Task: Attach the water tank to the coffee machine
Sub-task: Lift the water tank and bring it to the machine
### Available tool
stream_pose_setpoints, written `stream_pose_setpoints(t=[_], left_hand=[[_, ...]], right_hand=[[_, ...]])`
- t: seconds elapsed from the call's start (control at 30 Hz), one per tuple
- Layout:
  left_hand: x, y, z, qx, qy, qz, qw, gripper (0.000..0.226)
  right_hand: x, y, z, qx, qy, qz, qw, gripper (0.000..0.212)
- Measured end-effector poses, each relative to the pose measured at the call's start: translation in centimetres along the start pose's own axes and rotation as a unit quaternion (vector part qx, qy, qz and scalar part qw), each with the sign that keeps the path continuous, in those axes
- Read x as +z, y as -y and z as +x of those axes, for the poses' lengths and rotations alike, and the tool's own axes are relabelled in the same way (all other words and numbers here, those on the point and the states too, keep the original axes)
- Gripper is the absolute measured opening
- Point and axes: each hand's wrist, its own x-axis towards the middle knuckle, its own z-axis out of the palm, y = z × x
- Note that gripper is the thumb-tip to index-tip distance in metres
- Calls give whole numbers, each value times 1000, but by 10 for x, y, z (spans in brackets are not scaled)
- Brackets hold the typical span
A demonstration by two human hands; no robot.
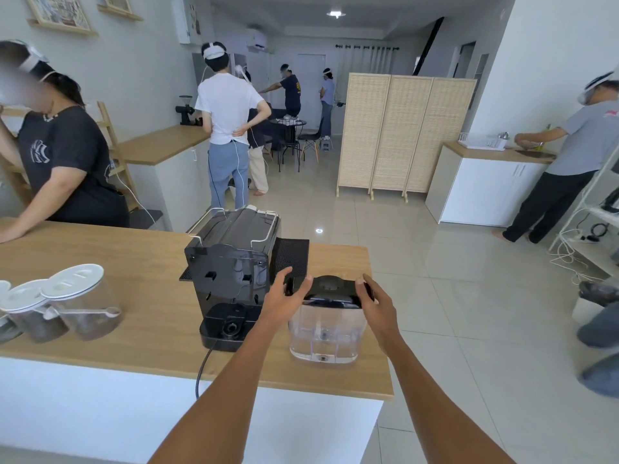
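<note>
Head view: both hands flank water tank.

No legible txt, labels or nos. on coffee machine, tank

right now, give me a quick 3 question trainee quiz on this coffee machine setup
1. True or false: the water tank is already mounted on the coffee machine.
2. Which part of the tank do the left hand and right hand reach for? A lid, B base
3. The tank stands on the machine's ____ side.

Key: 1 false; 2 A; 3 right
</note>
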Motion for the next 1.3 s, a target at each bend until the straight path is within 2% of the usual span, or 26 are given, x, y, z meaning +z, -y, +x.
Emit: stream_pose_setpoints(t=[0.1, 0.2, 0.3, 0.4, 0.53, 0.67, 0.77, 0.83, 0.93, 1.0, 1.3], left_hand=[[0, 5, -1, 32, 15, 65, 997, 73], [0, 6, -5, 44, 12, 84, 995, 70], [1, 8, -8, 41, 22, 99, 994, 74], [3, 16, -8, 41, 48, 97, 993, 91], [6, 18, -19, 66, 44, 118, 990, 83], [4, 19, -21, 94, 30, 148, 984, 82], [6, 20, -21, 101, 18, 153, 983, 80], [7, 25, -20, 104, 15, 161, 981, 84], [8, 31, -15, 104, 31, 187, 976, 98], [10, 34, -16, 101, 29, 211, 972, 110], [12, 34, -17, 107, -4, 172, 979, 110]], right_hand=[[-1, -4, -2, -25, 24, -60, 998, 64], [-4, -5, 0, -41, 32, -89, 995, 66], [-5, -7, 5, -45, 47, -114, 991, 67], [-6, -13, 8, -60, 59, -141, 986, 67], [-8, -24, 7, -87, 62, -151, 983, 68], [-9, -46, 3, -167, 38, -158, 972, 62], [-8, -55, -2, -191, 30, -164, 967, 61], [-8, -60, -2, -186, 42, -190, 963, 71], [-10, -66, 0, -166, 64, -219, 959, 101], [-10, -65, 1, -164, 68, -236, 956, 110], [-6, -58, 1, -164, 59, -237, 956, 104]])
